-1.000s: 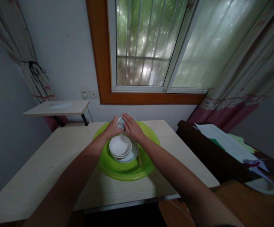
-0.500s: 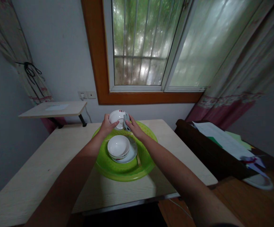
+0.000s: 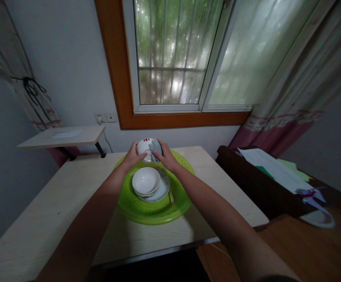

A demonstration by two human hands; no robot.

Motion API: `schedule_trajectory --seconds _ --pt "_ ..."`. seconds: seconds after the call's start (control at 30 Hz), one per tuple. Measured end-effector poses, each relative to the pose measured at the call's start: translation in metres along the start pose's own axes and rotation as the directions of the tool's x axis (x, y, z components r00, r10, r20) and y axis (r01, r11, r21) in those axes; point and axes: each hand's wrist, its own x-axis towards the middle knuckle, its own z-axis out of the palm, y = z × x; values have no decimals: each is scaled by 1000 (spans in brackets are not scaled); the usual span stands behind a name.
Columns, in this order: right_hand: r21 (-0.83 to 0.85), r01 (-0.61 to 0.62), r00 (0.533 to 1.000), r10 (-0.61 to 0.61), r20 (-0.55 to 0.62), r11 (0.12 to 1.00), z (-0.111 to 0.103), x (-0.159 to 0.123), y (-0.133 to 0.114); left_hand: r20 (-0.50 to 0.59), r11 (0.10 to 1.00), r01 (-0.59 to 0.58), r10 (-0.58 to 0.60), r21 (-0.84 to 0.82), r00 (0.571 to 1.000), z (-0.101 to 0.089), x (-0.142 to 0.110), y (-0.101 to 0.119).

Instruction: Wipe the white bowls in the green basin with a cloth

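My left hand grips the left side of a white bowl with red marks near its rim. Against the bowl's right side, my right hand presses a grey cloth, its thumb low on the cloth. Bowl and cloth are held above the far part of a large round green tray. Nearer to me in the tray, a stack of white bowls sits on a white plate. Chopsticks lie to the right of the plate.
The tray stands on a pale wooden table. A small raised shelf with a paper on it is at the back left. To the right, a dark brown piece of furniture carries papers. A window is behind the table.
The bowl has turned in my hands, so its red marks face me more. The cloth now lies spread over the bowl's right side, and my right thumb has shifted left and down.
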Motion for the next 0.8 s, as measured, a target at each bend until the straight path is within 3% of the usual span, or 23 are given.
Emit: schedule_trajectory --seconds 0.13,0.27,0.53,0.67,0.8 --pt "-126 151 986 -140 89 980 -10 1 -5 49 997 -43 40 64 998 -4 -1 -2" --pt "-234 223 969 -190 156 946 -14 1 -5 102 988 -64 51 137 993 -6 0 -11" --pt "-366 305 948 -243 206 879 -26 5 -5 34 964 -9 0 266 999 -5 -6 -1" --pt "-516 253 966 -244 86 819 -35 5 -17 14 953 -11 7 303 1000 -6 -7 5" --pt "-602 24 983 -129 -132 798 -38 3 -26 42 950 -12 -1 312 999 -6 -8 8"
